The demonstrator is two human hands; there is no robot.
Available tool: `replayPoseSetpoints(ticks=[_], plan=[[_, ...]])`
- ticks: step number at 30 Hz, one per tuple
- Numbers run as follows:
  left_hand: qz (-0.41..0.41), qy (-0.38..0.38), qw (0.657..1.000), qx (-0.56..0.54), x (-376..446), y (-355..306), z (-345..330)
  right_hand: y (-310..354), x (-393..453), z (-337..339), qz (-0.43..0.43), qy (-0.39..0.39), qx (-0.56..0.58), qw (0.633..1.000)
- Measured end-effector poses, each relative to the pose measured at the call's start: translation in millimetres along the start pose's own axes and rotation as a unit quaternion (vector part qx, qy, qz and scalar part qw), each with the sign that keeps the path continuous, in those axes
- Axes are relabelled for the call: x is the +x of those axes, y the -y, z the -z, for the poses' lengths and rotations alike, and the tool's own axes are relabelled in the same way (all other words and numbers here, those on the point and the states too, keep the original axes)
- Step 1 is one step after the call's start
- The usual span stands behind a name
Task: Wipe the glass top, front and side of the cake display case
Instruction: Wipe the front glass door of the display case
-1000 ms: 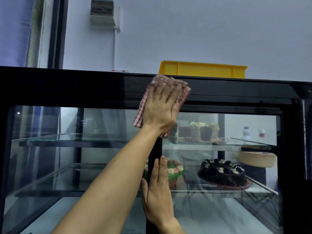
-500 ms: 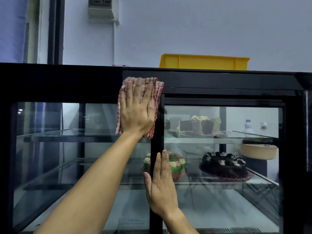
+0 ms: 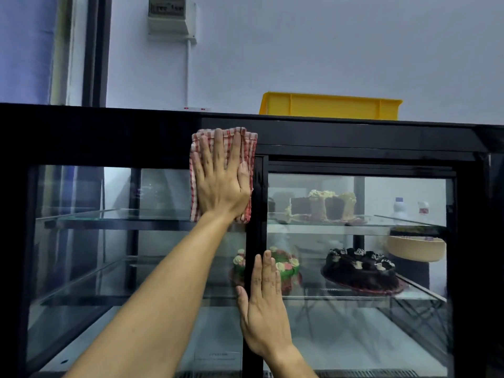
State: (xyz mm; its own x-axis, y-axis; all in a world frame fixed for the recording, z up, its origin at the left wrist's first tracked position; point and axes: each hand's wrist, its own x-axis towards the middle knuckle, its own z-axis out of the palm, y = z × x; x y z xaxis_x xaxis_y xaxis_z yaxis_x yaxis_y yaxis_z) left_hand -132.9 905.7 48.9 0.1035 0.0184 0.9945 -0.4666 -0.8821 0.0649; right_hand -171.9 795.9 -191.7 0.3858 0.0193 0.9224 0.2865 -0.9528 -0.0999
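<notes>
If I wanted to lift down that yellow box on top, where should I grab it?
Probably by the lip at each short end of the yellow box, with both hands from the front. It is long and shallow, and its rim juts out for fingers to hook under.

Soft, dim, bluish light fills the scene, with no hard shadows. The black frame of the display case (image 3: 354, 137) carries faint sheen, and its glass shows pale, hazy reflections. Detail is slightly soft and smeared throughout. Wide-angle distortion bows straight lines near the edges.
</notes>
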Motion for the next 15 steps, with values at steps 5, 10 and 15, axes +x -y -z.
replayPoseSetpoints(ticks=[5, 10, 15], plan=[[-0.005, -0.001, 1.0, 0.023, 31.2, -27.7, -3.8, 4.8, 1.9, -8.8, -0.019, -0.019, -0.017, 0.999], [-0.018, 0.054, 0.998, -0.023, 33.0, -29.4, 8.7, -0.9, -0.2, -3.8, 0.005, -0.021, -0.021, 1.0], [-0.128, 0.112, 0.985, -0.014, 51.8, 12.2, 28.1, -1.1, -0.1, -2.5, 0.0, -0.014, -0.016, 1.0]])
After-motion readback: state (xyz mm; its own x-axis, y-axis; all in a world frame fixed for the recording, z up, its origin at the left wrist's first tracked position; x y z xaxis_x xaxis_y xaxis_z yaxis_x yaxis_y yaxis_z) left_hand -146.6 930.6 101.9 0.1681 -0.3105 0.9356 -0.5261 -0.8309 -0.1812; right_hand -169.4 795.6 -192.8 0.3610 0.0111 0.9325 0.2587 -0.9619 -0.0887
